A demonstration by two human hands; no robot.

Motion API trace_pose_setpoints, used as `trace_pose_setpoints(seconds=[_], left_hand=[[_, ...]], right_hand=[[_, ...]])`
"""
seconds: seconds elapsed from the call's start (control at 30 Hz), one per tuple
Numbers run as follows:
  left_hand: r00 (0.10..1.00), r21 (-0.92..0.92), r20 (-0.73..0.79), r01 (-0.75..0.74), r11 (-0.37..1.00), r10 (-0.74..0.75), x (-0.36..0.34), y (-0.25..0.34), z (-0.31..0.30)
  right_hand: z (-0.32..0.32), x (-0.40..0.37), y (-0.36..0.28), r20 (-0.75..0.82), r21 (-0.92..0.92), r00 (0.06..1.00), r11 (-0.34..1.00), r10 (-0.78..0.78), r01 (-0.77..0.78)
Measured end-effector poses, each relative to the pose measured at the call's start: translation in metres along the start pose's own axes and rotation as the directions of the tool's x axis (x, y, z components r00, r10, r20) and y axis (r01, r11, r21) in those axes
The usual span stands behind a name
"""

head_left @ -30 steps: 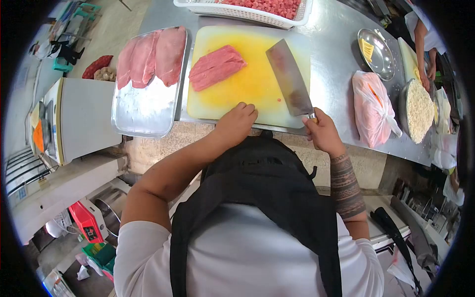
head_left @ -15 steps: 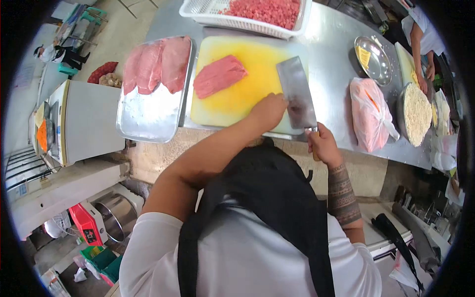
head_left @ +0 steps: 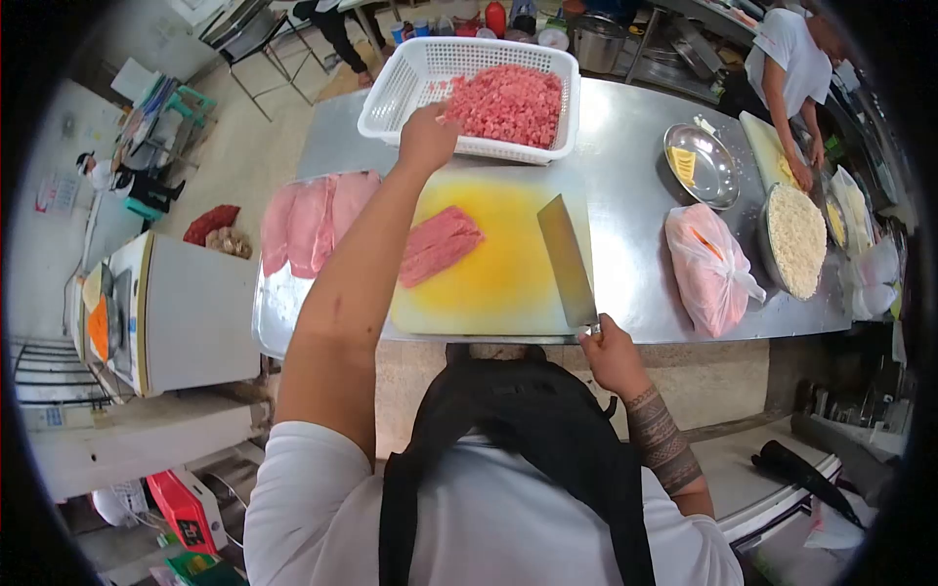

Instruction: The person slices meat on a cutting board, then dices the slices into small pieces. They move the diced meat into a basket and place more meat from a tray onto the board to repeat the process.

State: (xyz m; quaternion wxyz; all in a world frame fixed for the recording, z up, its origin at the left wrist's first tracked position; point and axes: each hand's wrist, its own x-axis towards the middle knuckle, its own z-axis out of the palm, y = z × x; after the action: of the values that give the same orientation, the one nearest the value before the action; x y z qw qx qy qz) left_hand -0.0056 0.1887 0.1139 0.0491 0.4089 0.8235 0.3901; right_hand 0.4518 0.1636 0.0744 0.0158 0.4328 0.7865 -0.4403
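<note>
My right hand [head_left: 616, 354] is closed round the handle of a cleaver [head_left: 567, 262]. The broad blade stands over the right part of a yellow-stained white cutting board [head_left: 528, 322]. My left hand [head_left: 429, 139] is at the near rim of a white plastic basket [head_left: 391, 117], its fingers loosely apart beside the diced meat [head_left: 508, 105] inside. On the board's left lies a slab of red meat [head_left: 442, 246], partly behind my left forearm. A metal tray [head_left: 269, 317] with several large meat slices [head_left: 308, 225] is to the left, partly covered by that arm.
To the right on the steel table [head_left: 625, 176] are a tied plastic bag [head_left: 711, 273], a metal bowl [head_left: 699, 166] with yellow pieces and a bowl of pale crumbly food [head_left: 796, 239]. A co-worker's hands [head_left: 806, 166] work at another board. A white cabinet [head_left: 195, 313] stands left.
My left hand has gone from beside the cleaver blade up to the basket. The cleaver remains in my right hand, its blade now seen more narrowly. The camera view has tilted upward.
</note>
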Motion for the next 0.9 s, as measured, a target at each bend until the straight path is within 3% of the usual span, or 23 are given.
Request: trace_pose_setpoints(seconds=[0.07, 0.17, 0.2, 0.27, 0.4, 0.47, 0.57, 0.6, 0.7, 0.8, 0.9], left_hand=[[0.973, 0.348, 0.119, -0.227, 0.910, 0.197, 0.018, -0.047, 0.018], [0.926, 0.530, 0.256, -0.373, 0.762, 0.276, 0.004, -0.061, 0.028], [0.930, 0.539, 0.235, -0.366, 0.759, 0.282, 0.001, -0.066, 0.034], [0.938, 0.554, 0.193, -0.347, 0.757, 0.288, -0.005, -0.073, 0.045], [0.935, 0.498, 0.158, -0.353, 0.792, 0.318, -0.020, -0.061, 0.057], [0.929, 0.460, 0.114, -0.363, 0.810, 0.351, -0.029, -0.065, 0.061], [0.854, 0.119, -0.225, -0.455, 0.883, 0.470, -0.045, -0.057, 0.047], [0.862, 0.176, -0.220, -0.425, 0.888, 0.456, -0.061, -0.054, 0.038], [0.980, 0.258, 0.086, -0.198, 0.946, 0.182, -0.114, -0.068, 0.033], [0.977, 0.289, 0.207, -0.108, 0.951, 0.048, -0.142, -0.079, 0.045], [0.948, 0.389, 0.315, -0.167, 0.906, 0.039, -0.144, -0.053, 0.030]], right_hand=[[0.008, -0.002, -0.008, -0.034, -0.106, 0.999, 0.994, -0.011, 0.008], [0.026, -0.005, -0.010, -0.192, -0.178, 0.969, 0.977, -0.152, 0.118], [0.031, -0.006, -0.010, -0.259, -0.196, 0.941, 0.966, -0.218, 0.169], [0.032, -0.004, -0.012, -0.227, -0.193, 0.958, 0.972, -0.174, 0.131], [0.032, -0.001, -0.021, -0.183, -0.278, 0.982, 0.961, -0.044, -0.009], [0.035, 0.000, -0.025, -0.206, -0.269, 0.976, 0.963, -0.070, 0.012], [0.038, -0.002, -0.035, -0.193, -0.254, 0.979, 0.967, -0.059, 0.008], [0.038, -0.002, -0.040, -0.182, -0.269, 0.982, 0.963, -0.051, 0.000], [0.042, 0.004, -0.058, -0.151, -0.289, 0.986, 0.957, -0.064, 0.018], [0.044, 0.016, -0.077, -0.098, -0.328, 0.991, 0.943, -0.087, 0.051], [0.042, 0.022, -0.099, -0.049, -0.379, 0.992, 0.921, -0.117, 0.090]])
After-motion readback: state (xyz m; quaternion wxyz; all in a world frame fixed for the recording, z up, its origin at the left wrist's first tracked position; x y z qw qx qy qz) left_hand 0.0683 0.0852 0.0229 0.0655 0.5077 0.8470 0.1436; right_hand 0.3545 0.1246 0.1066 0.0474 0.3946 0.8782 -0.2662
